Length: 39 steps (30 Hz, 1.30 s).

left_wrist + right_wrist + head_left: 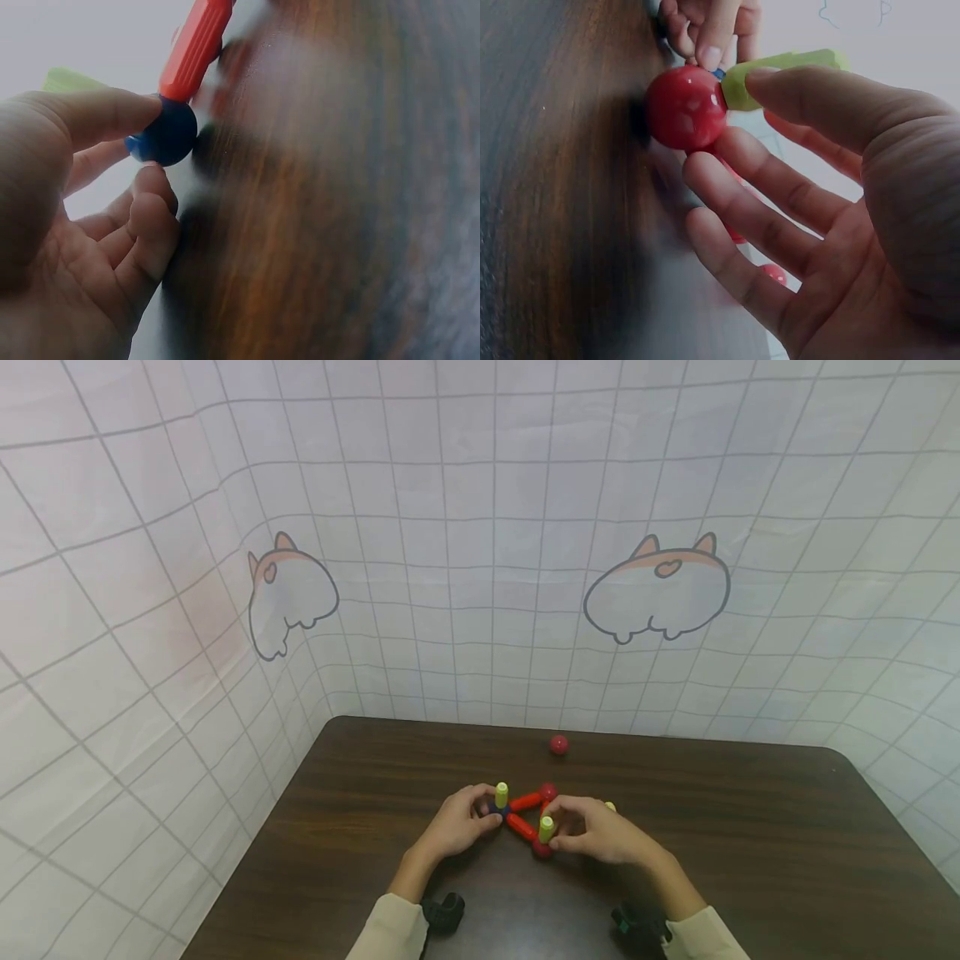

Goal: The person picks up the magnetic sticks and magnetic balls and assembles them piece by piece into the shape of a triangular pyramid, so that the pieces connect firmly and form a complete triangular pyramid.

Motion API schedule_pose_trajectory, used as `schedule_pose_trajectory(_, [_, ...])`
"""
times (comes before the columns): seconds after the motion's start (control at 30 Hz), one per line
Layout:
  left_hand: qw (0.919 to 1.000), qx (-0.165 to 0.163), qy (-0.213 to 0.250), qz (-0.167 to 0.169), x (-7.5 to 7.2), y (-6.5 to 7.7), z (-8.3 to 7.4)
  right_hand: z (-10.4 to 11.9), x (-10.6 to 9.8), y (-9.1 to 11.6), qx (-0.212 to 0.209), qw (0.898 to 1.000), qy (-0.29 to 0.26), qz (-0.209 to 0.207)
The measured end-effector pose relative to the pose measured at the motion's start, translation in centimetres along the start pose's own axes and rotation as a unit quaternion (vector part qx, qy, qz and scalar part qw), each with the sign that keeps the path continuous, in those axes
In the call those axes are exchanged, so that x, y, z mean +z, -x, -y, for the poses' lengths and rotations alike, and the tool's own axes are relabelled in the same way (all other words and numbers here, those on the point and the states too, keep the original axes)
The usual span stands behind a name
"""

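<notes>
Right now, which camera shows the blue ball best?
The left wrist view: the blue ball appears large there, pinched by the left hand, with a red stick joined. The head view shows it small and partly covered; the right wrist view shows only a blue sliver.

Balls (548,792) and red rods (521,827) form a triangle on the dark wood-grain desk (337,827). A separate red ball (558,744) lies near its far edge

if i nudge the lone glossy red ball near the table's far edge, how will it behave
The lone glossy red ball would probably roll readily, being round and apart from the ridged red rods. Its shiny surface suggests it may be slippery to pinch.
</notes>
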<state>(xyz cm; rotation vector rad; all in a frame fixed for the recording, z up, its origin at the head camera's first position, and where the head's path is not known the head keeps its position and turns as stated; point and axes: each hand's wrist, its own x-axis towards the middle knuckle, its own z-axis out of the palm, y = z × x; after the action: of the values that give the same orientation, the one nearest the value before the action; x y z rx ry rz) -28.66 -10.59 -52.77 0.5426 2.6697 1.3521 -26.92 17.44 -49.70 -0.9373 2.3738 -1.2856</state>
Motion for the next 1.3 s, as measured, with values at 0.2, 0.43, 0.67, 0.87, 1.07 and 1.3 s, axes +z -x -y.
schedule_pose_trajectory(0.2, [0.9999, -0.005, 0.014, 0.007, -0.1, 0.0, 0.1, 0.1, 0.3, -0.1, -0.002, 1.000, -0.013, 0.016])
schedule_pose_trajectory(0.43, [0.9993, -0.005, 0.035, 0.015, -0.1, 0.2, -0.1, 0.5, 0.5, -0.1, 0.006, 0.999, -0.027, 0.025])
schedule_pose_trajectory(0.67, [0.9988, 0.001, 0.045, 0.018, -0.1, 0.4, -0.3, 0.5, 0.7, -0.2, 0.003, 0.997, -0.064, 0.039])
schedule_pose_trajectory(0.87, [0.9987, 0.000, 0.041, 0.029, -0.2, 0.4, -0.4, 0.2, 0.2, -0.1, 0.001, 0.998, -0.054, 0.018])
schedule_pose_trajectory(1.07, [0.9990, 0.000, 0.016, 0.042, -0.2, 0.4, -0.6, -0.3, -1.8, 0.8, 0.025, 0.996, -0.003, -0.084])
schedule_pose_trajectory(1.3, [0.9987, -0.029, -0.032, 0.027, 0.5, 0.3, -1.0, -1.1, -4.2, 2.6, 0.081, 0.984, 0.050, -0.150])
